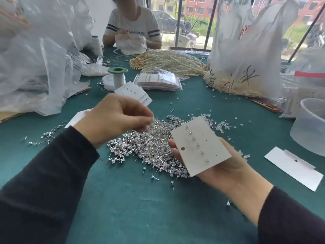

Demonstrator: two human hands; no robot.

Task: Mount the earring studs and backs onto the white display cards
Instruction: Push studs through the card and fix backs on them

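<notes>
A white display card [200, 147] lies tilted in my right hand [221, 166], which grips it from underneath; one column on it carries several studs, the column beside it shows bare holes. My left hand [114, 117] hovers over the big pile of silver earring studs [151, 148] on the green table, fingers curled with the tips pinched together; what they hold is too small to tell. Clear plastic backs [219, 125] lie scattered behind the card. Filled cards [135, 93] lie stacked beyond my left hand.
A blank card [292, 166] lies at the right beside a clear plastic cup [311, 127]. Packets [158, 81], a green-topped spool [117, 76], pearl strands [168, 62] and large plastic bags [35, 59] crowd the back. Another person sits across the table.
</notes>
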